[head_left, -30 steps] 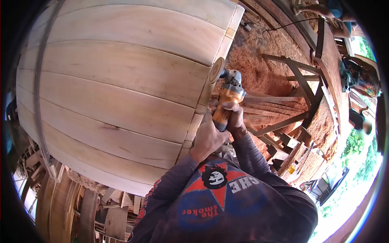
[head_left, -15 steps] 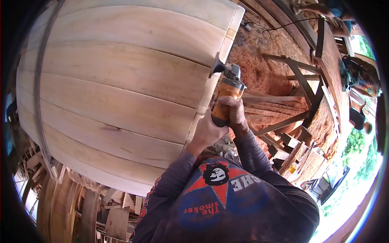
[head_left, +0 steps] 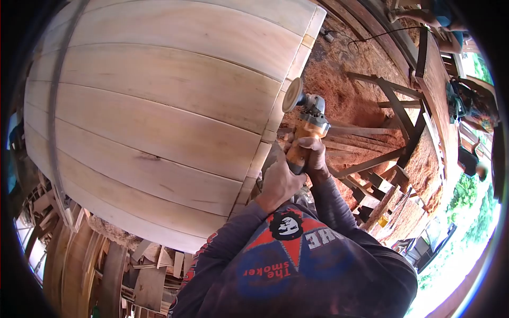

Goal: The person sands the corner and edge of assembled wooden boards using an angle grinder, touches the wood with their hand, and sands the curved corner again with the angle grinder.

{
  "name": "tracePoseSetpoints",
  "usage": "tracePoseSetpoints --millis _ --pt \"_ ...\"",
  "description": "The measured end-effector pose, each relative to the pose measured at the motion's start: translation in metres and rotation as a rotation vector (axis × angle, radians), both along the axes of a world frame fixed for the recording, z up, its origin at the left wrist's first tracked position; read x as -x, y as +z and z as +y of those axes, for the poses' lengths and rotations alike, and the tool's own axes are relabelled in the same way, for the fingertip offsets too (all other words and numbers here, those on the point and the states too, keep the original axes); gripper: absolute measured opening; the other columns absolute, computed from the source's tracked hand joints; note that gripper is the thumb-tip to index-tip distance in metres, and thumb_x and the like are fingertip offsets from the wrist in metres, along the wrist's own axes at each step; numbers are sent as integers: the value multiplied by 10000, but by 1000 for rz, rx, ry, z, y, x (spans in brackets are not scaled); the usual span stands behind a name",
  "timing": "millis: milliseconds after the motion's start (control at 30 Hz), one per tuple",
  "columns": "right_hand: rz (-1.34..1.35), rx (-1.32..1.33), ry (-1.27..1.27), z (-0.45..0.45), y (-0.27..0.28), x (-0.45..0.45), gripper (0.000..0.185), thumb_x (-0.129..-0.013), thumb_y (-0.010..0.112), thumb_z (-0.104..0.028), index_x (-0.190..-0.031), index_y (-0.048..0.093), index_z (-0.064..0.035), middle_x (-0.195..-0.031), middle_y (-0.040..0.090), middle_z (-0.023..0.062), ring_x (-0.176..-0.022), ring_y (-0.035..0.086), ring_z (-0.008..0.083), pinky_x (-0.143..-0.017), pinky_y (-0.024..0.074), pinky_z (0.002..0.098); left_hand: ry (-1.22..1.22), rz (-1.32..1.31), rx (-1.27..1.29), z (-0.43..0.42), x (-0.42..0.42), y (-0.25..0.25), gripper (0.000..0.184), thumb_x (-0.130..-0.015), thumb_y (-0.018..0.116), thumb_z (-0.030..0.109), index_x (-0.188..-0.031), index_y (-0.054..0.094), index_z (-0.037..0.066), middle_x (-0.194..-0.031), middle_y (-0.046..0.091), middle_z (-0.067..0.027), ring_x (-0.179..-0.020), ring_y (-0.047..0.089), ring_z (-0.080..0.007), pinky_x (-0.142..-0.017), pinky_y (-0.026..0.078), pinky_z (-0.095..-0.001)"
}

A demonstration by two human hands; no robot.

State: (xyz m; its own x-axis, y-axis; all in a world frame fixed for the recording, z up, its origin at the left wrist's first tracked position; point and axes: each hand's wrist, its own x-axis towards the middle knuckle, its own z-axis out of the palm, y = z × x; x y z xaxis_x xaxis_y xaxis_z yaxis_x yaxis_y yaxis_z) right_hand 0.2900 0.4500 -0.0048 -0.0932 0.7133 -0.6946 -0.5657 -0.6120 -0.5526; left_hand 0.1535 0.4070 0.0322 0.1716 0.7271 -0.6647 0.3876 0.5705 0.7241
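An orange and grey angle grinder (head_left: 308, 127) is held in both hands. My left hand (head_left: 281, 183) is wrapped round the rear end of its body. Higher up on the right, my right hand (head_left: 314, 155) closes round the body, thumb across it. The grinder's round disc (head_left: 293, 95) is at the right edge of a large panel of pale planks (head_left: 159, 114), its face turned partly toward me. Whether the disc touches the wood I cannot tell. Some fingers of both hands are hidden behind the tool.
A dark strip (head_left: 55, 106) crosses the panel's left side. Reddish sawdust (head_left: 339, 95) and a timber frame (head_left: 395, 106) lie to the right. Wood scraps (head_left: 151, 289) are piled at the lower left. A cable (head_left: 371, 38) runs at the top right, near other people (head_left: 474, 103).
The grinder first tipped so its disc was edge-on at the panel, then turned back and moved right. Both hands moved with it, still gripping. The panel has shifted slightly in view.
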Motion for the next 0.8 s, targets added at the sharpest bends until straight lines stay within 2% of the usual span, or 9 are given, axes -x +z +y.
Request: tracePoseSetpoints --millis 33,100,500,567,600,667,700,733,800 --pt "39 36 17 -3 -5 -3 521 -737 700 -197 -1197 555 0 -965 645 107 -815 668 247 -798 605 402 -1 -2 3 -3 -2 -4 929 -724 810 195 -1505 359 -28 -1177 679 -334 -1107 676 -486 -947 558 -502" --pt "52 41 13 -2 -7 -1 522 -737 703 -202 -1197 557 -2 -965 647 106 -814 667 246 -808 603 401 23 1 -120 -6 -1 -13 935 -724 815 199 -1506 356 -30 -1169 681 -331 -1100 678 -484 -947 557 -502" --pt "39 6 74 10 -14 10 537 -766 685 -210 -1231 547 20 -1006 669 136 -860 684 249 -830 600 412 85 -80 -80 6 10 -19 899 -707 841 209 -1464 425 -39 -1193 684 -309 -1100 685 -464 -921 564 -482" --pt "-7 -1 -21 15 -3 17 315 -803 661 -140 -1069 635 27 -853 683 120 -717 691 231 -695 613 360 71 -86 -43 10 12 -19 893 -701 847 207 -1453 434 -42 -1186 686 -302 -1093 692 -447 -913 568 -467" --pt "-11 0 -17 16 0 17 315 -803 661 -140 -1069 635 27 -853 683 120 -717 691 231 -695 613 360 56 -89 -5 11 13 -19 888 -696 854 205 -1442 442 -46 -1180 688 -294 -1087 700 -431 -906 572 -452" --pt "-165 -14 105 19 4 14 371 -801 671 -183 -1095 630 40 -908 691 121 -785 707 257 -778 603 385 93 -159 -23 11 17 -21 884 -695 858 205 -1434 446 -52 -1161 691 -288 -1077 710 -408 -906 573 -437" --pt "-166 -14 110 20 6 15 371 -801 671 -183 -1095 630 40 -908 691 121 -785 707 257 -778 603 385 124 -225 -41 10 18 -23 881 -695 862 206 -1427 449 -58 -1142 695 -282 -1067 719 -385 -906 574 -422" --pt "-306 -56 183 21 7 16 328 -806 668 -174 -1057 649 37 -870 693 112 -769 709 249 -764 604 375 128 -226 -40 8 19 -28 881 -695 862 206 -1427 449 -58 -1142 695 -282 -1067 719 -385 -906 574 -422" --pt "-448 -96 255 23 20 23 288 -811 666 -164 -1020 668 33 -833 695 102 -753 711 242 -749 605 365 270 -505 -31 4 20 -36 877 -698 866 210 -1415 448 -73 -1120 698 -269 -1053 725 -353 -912 572 -407"
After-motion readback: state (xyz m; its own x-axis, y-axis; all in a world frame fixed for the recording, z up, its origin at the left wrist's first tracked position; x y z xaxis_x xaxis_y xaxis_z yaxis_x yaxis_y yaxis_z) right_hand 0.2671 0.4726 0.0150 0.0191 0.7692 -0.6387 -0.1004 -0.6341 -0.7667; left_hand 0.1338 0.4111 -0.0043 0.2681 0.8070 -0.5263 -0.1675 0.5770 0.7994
